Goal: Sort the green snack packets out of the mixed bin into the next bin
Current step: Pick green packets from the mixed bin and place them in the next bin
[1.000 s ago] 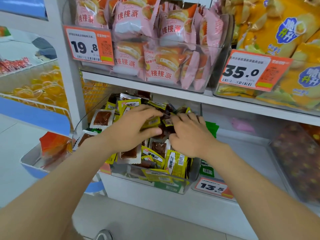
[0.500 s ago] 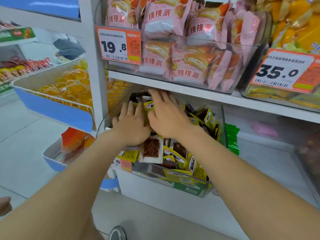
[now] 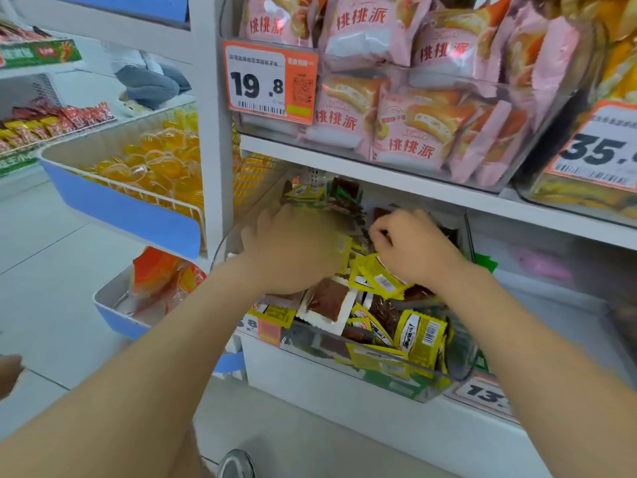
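Down among packets [image 3: 382, 281], right hand [image 3: 415, 251] fingers [image 3: 381, 233] curl; left hand [image 3: 293, 250] blurred.

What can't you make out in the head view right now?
All head view.
- Right hand: fingers curled over the mixed bin; motion blur hides whether they pinch a packet.
- Left hand: its back hides the fingers and packets beneath.
- Green packets in the next bin: only a sliver shows past the right wrist; count unknown.
- Lower price tag: cut off by the right forearm.

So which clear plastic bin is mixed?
The lower-shelf bin with left hand and right hand inside: yellow and brown packets together, unlike the pink-packet bin above.
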A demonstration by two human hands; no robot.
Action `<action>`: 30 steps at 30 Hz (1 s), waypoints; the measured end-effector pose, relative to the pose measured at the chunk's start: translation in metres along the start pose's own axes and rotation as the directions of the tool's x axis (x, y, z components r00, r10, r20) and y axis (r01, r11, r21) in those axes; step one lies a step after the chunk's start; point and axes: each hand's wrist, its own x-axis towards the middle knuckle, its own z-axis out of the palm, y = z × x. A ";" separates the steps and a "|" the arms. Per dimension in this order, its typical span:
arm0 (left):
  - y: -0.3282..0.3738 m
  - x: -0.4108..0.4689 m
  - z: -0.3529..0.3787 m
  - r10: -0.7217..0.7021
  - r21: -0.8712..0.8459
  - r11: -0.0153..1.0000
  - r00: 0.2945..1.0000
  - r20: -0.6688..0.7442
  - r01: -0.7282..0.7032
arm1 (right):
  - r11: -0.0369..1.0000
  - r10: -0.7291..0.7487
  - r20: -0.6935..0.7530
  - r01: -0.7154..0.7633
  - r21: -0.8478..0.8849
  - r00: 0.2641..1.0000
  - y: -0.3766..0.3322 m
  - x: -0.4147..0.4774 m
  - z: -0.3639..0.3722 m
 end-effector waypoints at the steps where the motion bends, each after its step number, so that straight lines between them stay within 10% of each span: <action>1: 0.002 0.000 0.000 -0.007 0.022 1.000 1.000 -0.003 0.007 | 1.000 0.012 -0.020 -0.012 0.012 1.000 -0.001 -0.004 0.000; 7: 0.002 0.014 0.000 0.057 -0.070 0.994 0.959 -0.278 -0.080 | 0.997 0.070 -0.217 -0.060 0.052 0.974 -0.020 -0.005 -0.006; 11: -0.005 0.035 0.002 0.023 -0.187 0.977 0.924 -0.381 -0.101 | 0.985 0.151 -0.056 -0.145 0.095 0.987 -0.023 0.022 -0.003; 21: -0.008 0.073 -0.008 -0.014 -0.173 0.985 0.979 -0.202 -0.021 | 0.969 0.214 0.171 -0.231 0.089 0.962 -0.028 0.075 0.014; 30: -0.012 0.094 -0.005 -0.003 -0.185 0.980 0.935 -0.356 -0.068 | 0.999 0.036 0.028 -0.037 0.028 0.999 -0.031 0.076 0.028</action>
